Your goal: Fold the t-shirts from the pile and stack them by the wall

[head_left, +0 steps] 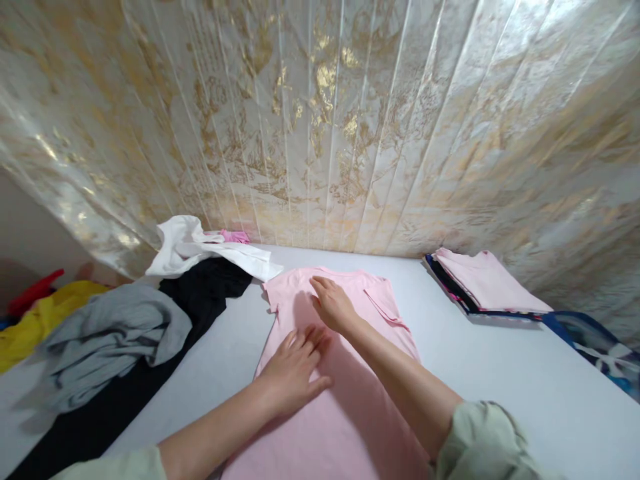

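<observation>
A pink T-shirt (350,393) lies spread on the white table, collar end toward the wall. Its right sleeve (383,303) is folded inward over the body, while the left sleeve (273,293) sticks out. My left hand (297,367) rests on the middle of the shirt with fingers apart, holding nothing. Farther up, my right hand (331,303) is over the chest just below the collar, fingers stretched out and nothing in them. Whether the right palm touches the cloth I cannot tell. The shirt's bottom edge runs out of view.
Loose clothes lie on the left: a white garment (187,247), black cloth (200,293), a grey garment (120,333) and a yellow one (45,320). Folded clothes (493,283) form a stack at the back right, beside a blue patterned item (595,343). A gold-patterned curtain (320,133) hangs behind the table.
</observation>
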The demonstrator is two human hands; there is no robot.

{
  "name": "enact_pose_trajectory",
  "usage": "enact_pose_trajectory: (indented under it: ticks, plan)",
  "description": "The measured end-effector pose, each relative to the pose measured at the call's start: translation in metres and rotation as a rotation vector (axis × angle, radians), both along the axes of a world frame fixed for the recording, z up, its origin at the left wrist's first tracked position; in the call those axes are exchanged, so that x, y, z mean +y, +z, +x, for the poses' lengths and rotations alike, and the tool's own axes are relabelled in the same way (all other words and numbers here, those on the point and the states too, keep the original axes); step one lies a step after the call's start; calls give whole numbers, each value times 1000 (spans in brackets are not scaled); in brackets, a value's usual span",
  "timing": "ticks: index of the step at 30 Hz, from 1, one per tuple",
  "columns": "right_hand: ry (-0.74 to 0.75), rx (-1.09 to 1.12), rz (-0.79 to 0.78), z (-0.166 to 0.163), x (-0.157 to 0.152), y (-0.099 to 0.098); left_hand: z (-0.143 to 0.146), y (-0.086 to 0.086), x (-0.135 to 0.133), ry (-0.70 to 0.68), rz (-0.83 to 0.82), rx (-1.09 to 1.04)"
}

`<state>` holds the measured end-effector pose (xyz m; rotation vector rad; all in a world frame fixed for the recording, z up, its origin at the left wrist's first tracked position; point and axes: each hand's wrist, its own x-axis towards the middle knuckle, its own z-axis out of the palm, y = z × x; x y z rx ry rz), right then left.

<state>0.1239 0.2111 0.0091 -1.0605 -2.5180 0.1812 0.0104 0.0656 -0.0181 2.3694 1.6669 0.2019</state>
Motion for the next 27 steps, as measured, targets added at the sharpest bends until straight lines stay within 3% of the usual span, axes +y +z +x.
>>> enact_pose_trajectory:
  ticks: [3,6,9,12,14,19,27]
  plan:
    - [-60,-34,-55,-29,7,-19,-7,5,-16,0,-42,-29]
    - [-70,-36,-75,-32,9,-35,-25,13,-17,58,-20,-208]
    - [-61,-29,-83,-27,8,-39,-57,20,14,324,96,-373]
    - [-53,-22,-77,-25,8,-37,-94,23,63,751,125,-190]
    - [-34,-17,-64,-25,7,-35,-113,24,93,855,106,-138]
    - [12,5,-52,-24,6,-33,-123,23,133,893,85,-99]
    - [40,-15,-65,-23,6,-33,-117,32,142,877,184,-265]
